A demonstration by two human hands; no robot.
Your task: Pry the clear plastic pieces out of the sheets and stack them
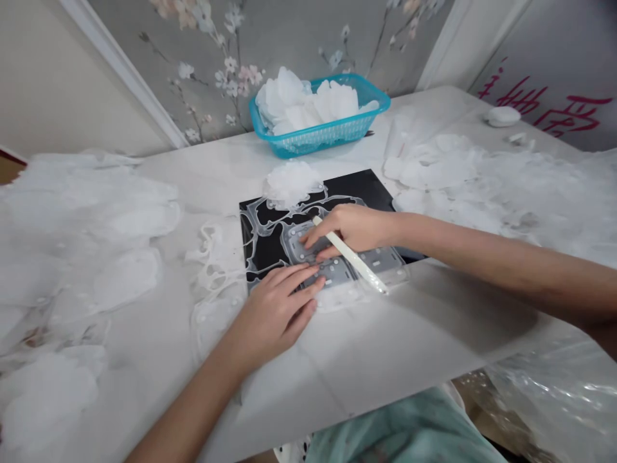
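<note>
Fingers stretched out, my left hand [279,308] rests on the near edge of a translucent moulded sheet [343,276] with small raised white spots. The sheet lies over a black mat [380,190] and sticks out past its near edge. In my right hand [359,226] is a slim cream-coloured stick tool [354,257], slanting across the hand; its kind I cannot make out. The right fingertips touch the sheet just beyond the left ones. Curly translucent offcut strips [260,222] spread over the mat's left part. A small pile of white pieces [292,183] sits at its far edge.
A blue basket [321,138] of thin white pieces stands at the back against the wall. Heaps of translucent white sheets lie at left [96,218] and right [448,167]. Loose scraps [212,257] lie left of the mat. Clear plastic wrapping [554,386] hangs at lower right.
</note>
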